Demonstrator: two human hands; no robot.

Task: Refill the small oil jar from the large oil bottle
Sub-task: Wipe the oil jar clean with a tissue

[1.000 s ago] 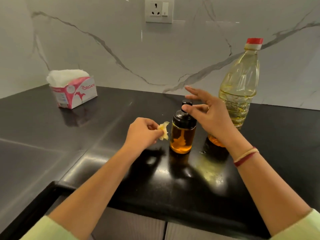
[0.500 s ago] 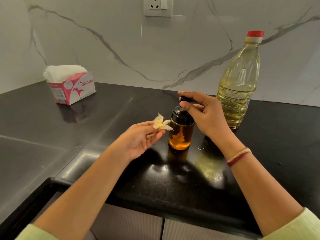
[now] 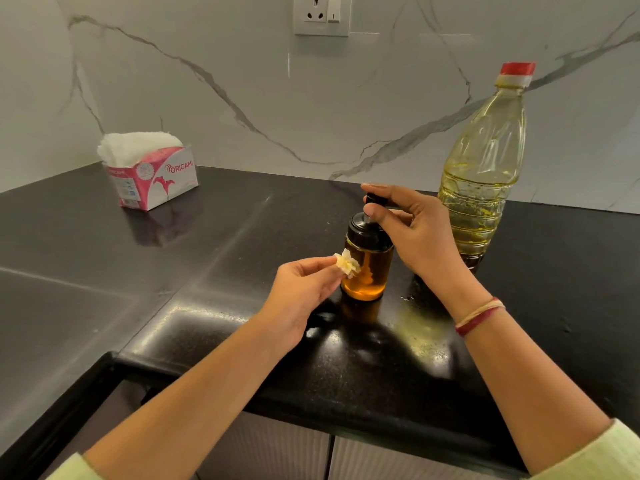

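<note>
The small oil jar (image 3: 367,271) is clear glass with a black lid and holds amber oil; it stands upright on the black counter (image 3: 242,244). My right hand (image 3: 415,233) grips the black knob on the jar's lid from above. My left hand (image 3: 304,285) pinches a crumpled, oil-stained tissue scrap (image 3: 346,263) right against the jar's left side. The large oil bottle (image 3: 481,174), clear plastic with a red cap on, stands upright behind my right hand, about half full of yellow oil.
A pink and white tissue box (image 3: 156,174) sits at the back left near the marble wall. A wall socket (image 3: 322,13) is above. Oil smears glisten on the counter (image 3: 426,327) to the jar's right. The counter's front edge (image 3: 311,407) drops to cabinet doors.
My right hand closed onto the jar's lid knob. My left hand lifted away with the tissue, then brought it back against the jar's side.
</note>
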